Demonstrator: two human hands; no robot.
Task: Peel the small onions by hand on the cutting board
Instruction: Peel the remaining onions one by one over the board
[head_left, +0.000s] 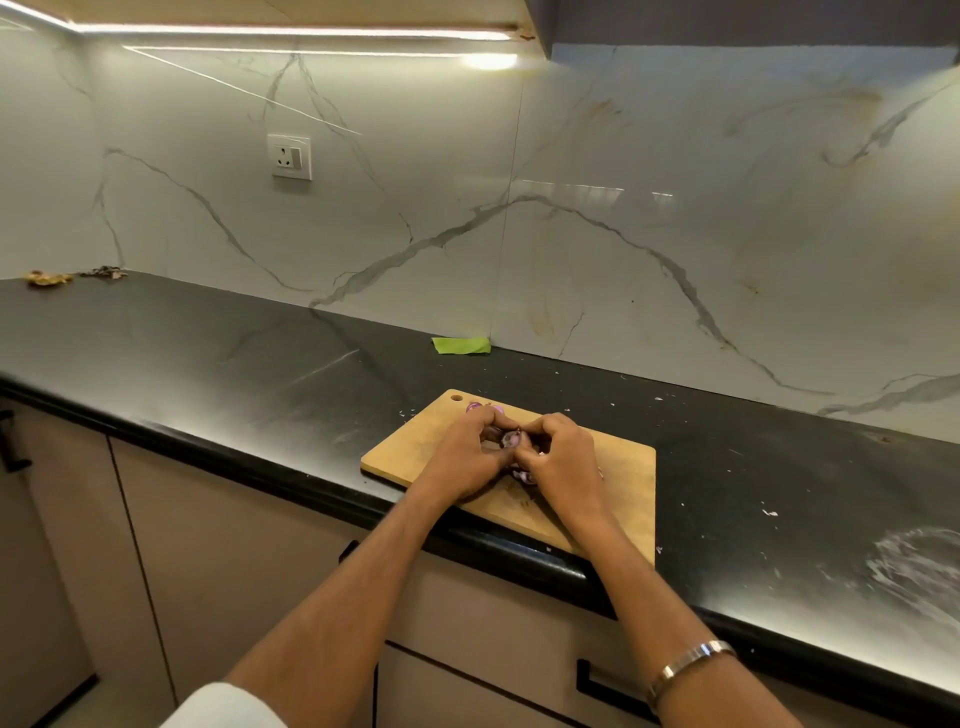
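Note:
A wooden cutting board (621, 470) lies at the front edge of the black counter. Over its middle, my left hand (465, 457) and my right hand (563, 457) meet fingertip to fingertip around one small purple onion (510, 439), both pinching it. More small onions (475, 407) show just behind my left hand near the board's hanging hole, partly hidden. Purple peel scraps (523, 475) lie on the board under my hands.
The black counter (234, 364) runs left and right, with white flecks of peel scattered to the right. A green cloth (461, 345) sits by the marble backsplash. Dry scraps (49, 279) lie at the far left. Cabinet drawers with black handles (597, 688) are below.

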